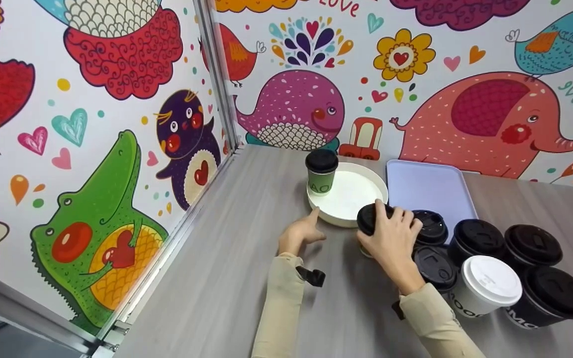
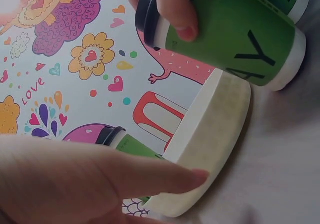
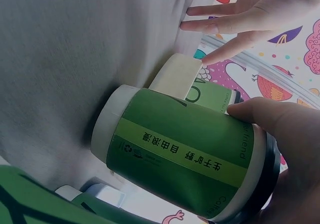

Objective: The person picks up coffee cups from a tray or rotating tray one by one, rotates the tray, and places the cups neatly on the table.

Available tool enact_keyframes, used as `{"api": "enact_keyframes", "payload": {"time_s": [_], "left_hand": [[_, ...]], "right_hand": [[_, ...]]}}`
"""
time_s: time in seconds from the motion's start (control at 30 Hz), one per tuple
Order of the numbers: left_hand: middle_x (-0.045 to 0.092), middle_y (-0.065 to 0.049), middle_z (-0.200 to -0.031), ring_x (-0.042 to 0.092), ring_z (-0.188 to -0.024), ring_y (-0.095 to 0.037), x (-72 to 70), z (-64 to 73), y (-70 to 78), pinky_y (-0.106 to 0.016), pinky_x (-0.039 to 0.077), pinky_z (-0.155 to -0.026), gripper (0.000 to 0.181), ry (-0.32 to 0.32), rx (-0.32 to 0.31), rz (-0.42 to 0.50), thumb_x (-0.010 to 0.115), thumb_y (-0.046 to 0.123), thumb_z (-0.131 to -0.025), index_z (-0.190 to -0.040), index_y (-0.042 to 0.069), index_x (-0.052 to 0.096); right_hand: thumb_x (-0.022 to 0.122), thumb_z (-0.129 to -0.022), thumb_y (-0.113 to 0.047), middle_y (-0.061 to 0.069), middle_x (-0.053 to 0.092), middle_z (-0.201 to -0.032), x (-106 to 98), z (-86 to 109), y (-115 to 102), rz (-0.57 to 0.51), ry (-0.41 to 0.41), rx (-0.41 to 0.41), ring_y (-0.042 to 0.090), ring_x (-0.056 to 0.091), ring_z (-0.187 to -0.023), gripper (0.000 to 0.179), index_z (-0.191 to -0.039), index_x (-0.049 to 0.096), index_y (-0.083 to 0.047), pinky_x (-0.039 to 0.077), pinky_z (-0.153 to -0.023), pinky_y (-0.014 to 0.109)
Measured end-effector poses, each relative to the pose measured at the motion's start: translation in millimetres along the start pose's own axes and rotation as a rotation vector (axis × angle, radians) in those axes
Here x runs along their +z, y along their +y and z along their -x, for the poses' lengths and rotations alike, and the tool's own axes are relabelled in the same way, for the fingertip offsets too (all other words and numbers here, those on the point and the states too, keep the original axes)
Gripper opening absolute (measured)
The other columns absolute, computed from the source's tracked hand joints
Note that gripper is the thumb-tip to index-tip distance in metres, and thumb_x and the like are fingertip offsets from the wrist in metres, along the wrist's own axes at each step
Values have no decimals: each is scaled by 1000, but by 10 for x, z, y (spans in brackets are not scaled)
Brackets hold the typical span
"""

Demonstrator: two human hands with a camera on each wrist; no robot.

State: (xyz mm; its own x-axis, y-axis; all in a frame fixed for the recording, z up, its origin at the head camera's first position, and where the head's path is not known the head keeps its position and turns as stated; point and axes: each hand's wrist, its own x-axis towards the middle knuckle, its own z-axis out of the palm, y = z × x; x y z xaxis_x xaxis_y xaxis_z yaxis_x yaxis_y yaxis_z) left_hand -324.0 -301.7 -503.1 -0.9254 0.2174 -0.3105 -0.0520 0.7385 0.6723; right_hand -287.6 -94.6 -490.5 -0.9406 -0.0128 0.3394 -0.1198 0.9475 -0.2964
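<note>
My right hand (image 1: pixel 393 238) grips a green paper coffee cup (image 3: pixel 175 149) by its black lid and upper side. The cup is upright beside the near rim of a round cream tray (image 1: pixel 334 219); I cannot tell whether its base touches the table. Another green cup (image 1: pixel 321 181) with a black lid stands inside the tray at its left. My left hand (image 1: pixel 300 234) is just in front of the tray's near left rim, fingers extended and holding nothing. In the right wrist view, the fingers (image 3: pixel 235 22) of that hand are spread.
Right of my right hand stand several lidded cups, including a white cup (image 1: pixel 488 288) and a dark cup (image 1: pixel 547 298). A lilac rectangular tray (image 1: pixel 428 186) lies behind them. Patterned wall panels (image 1: pixel 286 54) border the table (image 1: pixel 217 248) at the back and left.
</note>
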Motion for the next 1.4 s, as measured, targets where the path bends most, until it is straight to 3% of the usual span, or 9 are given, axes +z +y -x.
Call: {"api": "enact_keyframes", "payload": {"time_s": [0.57,1.1,1.4], "left_hand": [[32,-17,-169,37,-155,-36,-45,23,5,-43,31,-129,85,7,10,-20,64,17,-98,-167,9,15],[36,-18,-167,40,-153,-37,-67,31,-43,-44,33,-128,87,30,0,-19,66,18,-95,-166,9,17],[31,-17,-169,39,-154,-35,-69,54,-36,-43,32,-128,85,21,-9,-12,64,20,-96,-166,6,17]], "right_hand": [[79,-80,-37,40,54,-126,4,-5,-29,16,22,-19,56,46,-120,78,-145,49,-5,33,-101,69],[79,-82,-37,43,50,-131,-24,5,-107,45,-20,-6,58,42,-128,84,-151,45,-3,28,-109,71],[78,-83,-40,50,37,-147,-51,-7,-127,60,-101,14,63,29,-145,90,-155,39,-3,19,-118,75]]}}
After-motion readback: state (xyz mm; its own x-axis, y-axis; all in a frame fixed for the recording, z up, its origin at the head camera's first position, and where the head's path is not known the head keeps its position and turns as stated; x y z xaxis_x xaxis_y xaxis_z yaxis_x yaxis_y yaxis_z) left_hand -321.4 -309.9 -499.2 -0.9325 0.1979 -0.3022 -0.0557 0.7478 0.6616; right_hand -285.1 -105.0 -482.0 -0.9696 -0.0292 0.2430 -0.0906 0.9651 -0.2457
